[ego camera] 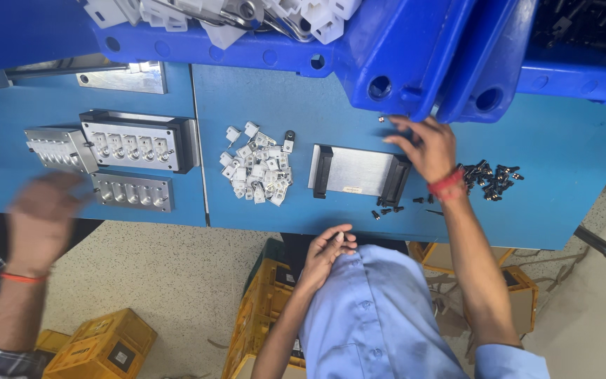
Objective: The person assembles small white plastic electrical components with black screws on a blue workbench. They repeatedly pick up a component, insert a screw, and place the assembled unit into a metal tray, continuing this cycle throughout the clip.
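My right hand (426,149) reaches out over the blue table (562,154), fingers spread, palm down. It lies over the right black end of a flat metal fixture plate (355,172). Its fingertips are close to a tiny metal part (381,119) by the blue crate; nothing shows in its grip. A red thread band circles that wrist. My left hand (326,251) is drawn back against my blue shirt (380,316), fingers curled together. Whether it holds something small I cannot tell.
A pile of small white plastic pieces (257,168) lies left of the plate. Dark screws (489,179) are heaped to the right, a few more (386,209) below the plate. Metal jigs (135,144) sit far left, near another person's blurred hand (40,221). Blue crates (401,49) overhang the back; yellow crates (103,347) stand below.
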